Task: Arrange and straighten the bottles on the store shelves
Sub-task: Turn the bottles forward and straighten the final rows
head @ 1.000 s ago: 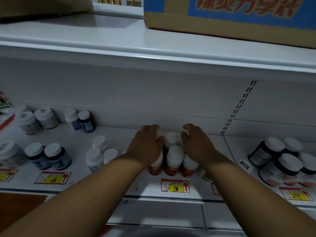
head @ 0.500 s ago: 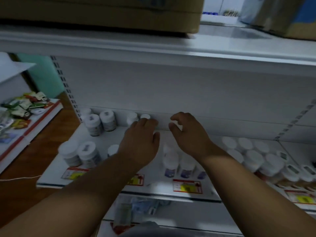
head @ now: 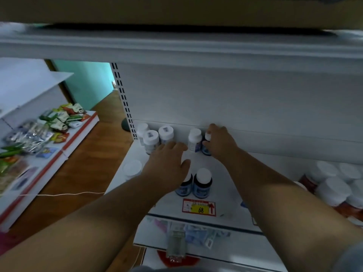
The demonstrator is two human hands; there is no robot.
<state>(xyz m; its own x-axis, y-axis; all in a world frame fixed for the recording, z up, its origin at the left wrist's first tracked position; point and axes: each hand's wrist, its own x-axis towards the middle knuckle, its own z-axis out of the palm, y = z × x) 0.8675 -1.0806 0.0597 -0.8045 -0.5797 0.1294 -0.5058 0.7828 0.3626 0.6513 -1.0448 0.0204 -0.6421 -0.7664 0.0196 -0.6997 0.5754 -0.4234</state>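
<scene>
Small white-capped bottles stand on the white shelf (head: 225,185). My right hand (head: 220,143) reaches to the back wall and grips a dark blue-labelled bottle (head: 206,149) there, thumb against its side. A white-labelled bottle (head: 194,140) stands just left of it. My left hand (head: 169,163) hovers flat, fingers straight, over the shelf, partly covering one of two dark blue bottles (head: 202,183) at the front. Three white bottles (head: 151,139) cluster at the back left, and one white cap (head: 132,168) shows at the left edge.
A yellow price tag marked 68 (head: 199,208) sits on the shelf lip. Red-labelled bottles (head: 334,190) crowd the right. A cardboard box rests on the shelf above. Another rack with snack packets (head: 55,122) stands left across a wooden floor; a lower shelf holds packets (head: 186,236).
My view swung left along the shelf. Both hands left the red bottles; the right one reached back and took hold of a blue bottle at the wall, the left followed, staying flat.
</scene>
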